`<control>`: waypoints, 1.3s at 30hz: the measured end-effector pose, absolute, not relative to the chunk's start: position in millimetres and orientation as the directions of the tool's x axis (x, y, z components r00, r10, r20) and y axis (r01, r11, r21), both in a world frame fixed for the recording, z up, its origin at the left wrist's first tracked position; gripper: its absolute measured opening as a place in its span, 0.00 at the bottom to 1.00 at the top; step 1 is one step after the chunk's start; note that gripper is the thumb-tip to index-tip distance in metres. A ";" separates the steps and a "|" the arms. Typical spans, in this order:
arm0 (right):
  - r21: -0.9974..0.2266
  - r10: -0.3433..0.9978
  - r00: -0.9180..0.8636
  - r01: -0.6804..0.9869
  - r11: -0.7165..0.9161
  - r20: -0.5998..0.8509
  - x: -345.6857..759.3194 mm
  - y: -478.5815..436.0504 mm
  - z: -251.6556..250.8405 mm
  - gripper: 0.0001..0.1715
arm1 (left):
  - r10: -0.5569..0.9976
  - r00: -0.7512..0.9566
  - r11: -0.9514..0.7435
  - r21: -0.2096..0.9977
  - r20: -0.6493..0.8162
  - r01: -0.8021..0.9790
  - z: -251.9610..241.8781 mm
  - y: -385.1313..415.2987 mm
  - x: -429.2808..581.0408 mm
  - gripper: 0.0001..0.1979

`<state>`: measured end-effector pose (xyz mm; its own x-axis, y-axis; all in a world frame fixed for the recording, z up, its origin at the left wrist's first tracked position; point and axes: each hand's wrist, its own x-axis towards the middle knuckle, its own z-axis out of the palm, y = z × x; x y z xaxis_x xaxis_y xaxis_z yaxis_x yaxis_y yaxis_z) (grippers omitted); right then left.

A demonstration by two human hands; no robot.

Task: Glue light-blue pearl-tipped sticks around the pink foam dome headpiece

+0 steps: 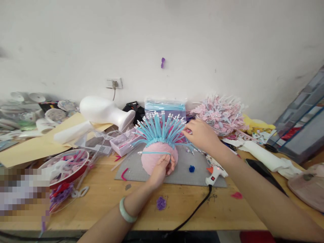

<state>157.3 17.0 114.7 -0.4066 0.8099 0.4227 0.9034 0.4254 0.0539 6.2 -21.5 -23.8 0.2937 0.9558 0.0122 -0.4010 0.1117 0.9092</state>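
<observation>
I should hold the blue stem [155,153] snug across the pink ball [149,163], left hand [162,168] pinching its end; right hand's [196,131] grip I cannot tell.

- No legible text, brand or number anywhere in view.
- Clear wrap [91,141], left of the pink box [124,143]: pale label-like patch, too small to read.
- Glue gun [210,179]: red switch [213,178] on the white body; any marking on it too small to make out.
- White sheet [267,135] by the yellow item [255,124], right side: coloured marks, blurred, can't tell if lettering.
</observation>
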 end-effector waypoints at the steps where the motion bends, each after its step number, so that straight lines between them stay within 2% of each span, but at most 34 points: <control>1: 0.102 0.772 -0.483 0.867 0.488 0.414 150.3 28.5 122.3 0.14 | 0.955 0.297 0.115 0.913 0.007 -0.392 -24.4 -20.6 6.3 0.21; 4: 0.199 0.715 -0.613 0.788 0.583 0.336 133.3 60.3 133.9 0.14 | 0.952 0.305 0.126 0.918 -0.006 -0.376 -24.4 -18.8 6.5 0.23; 7: 0.289 0.649 -0.736 0.675 0.679 0.193 122.3 80.0 131.6 0.13 | 0.950 0.313 0.121 0.920 0.002 -0.373 -22.3 -19.4 6.6 0.23; 10: 0.350 0.623 -0.777 0.610 0.711 0.088 117.5 88.8 125.1 0.12 | 0.948 0.317 0.118 0.924 0.004 -0.364 -20.4 -20.9 6.6 0.22; 16: 0.388 0.712 -0.694 0.689 0.612 0.108 120.2 96.0 122.5 0.11 | 0.950 0.311 0.121 0.930 -0.008 -0.348 -20.1 -21.0 7.7 0.23; 22: 0.415 0.754 -0.636 0.739 0.531 0.167 119.5 96.7 122.8 0.20 | 0.950 0.312 0.104 0.937 0.006 -0.334 -22.9 -19.0 8.3 0.22; 25: 0.347 0.815 -0.565 0.796 0.496 0.129 116.2 99.5 125.0 0.25 | 0.948 0.319 0.104 0.936 0.009 -0.335 -25.2 -17.9 8.4 0.22; 29: 0.165 0.911 -0.412 0.897 0.409 -0.018 111.8 107.5 131.8 0.34 | 0.946 0.324 0.105 0.937 0.009 -0.333 -26.3 -17.8 8.2 0.22; 31: 0.122 0.928 -0.364 0.920 0.372 -0.083 110.2 111.8 135.6 0.36 | 0.949 0.316 0.101 0.937 0.009 -0.333 -25.3 -19.0 8.0 0.22; 36: 0.052 0.904 -0.397 0.911 0.409 -0.157 107.6 119.7 143.5 0.28 | 0.958 0.285 0.099 0.934 0.003 -0.342 -21.4 -24.2 7.6 0.20; 39: 0.042 0.900 -0.400 0.910 0.412 -0.175 107.1 123.1 146.6 0.27 | 0.957 0.289 0.095 0.937 0.007 -0.337 -20.8 -25.7 7.9 0.19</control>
<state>107.1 123.1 146.6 -0.3998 0.8998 -0.1747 0.9101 0.4124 0.0415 7.9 -25.7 -20.8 0.2891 0.9573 0.0073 -0.3374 0.0948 0.9366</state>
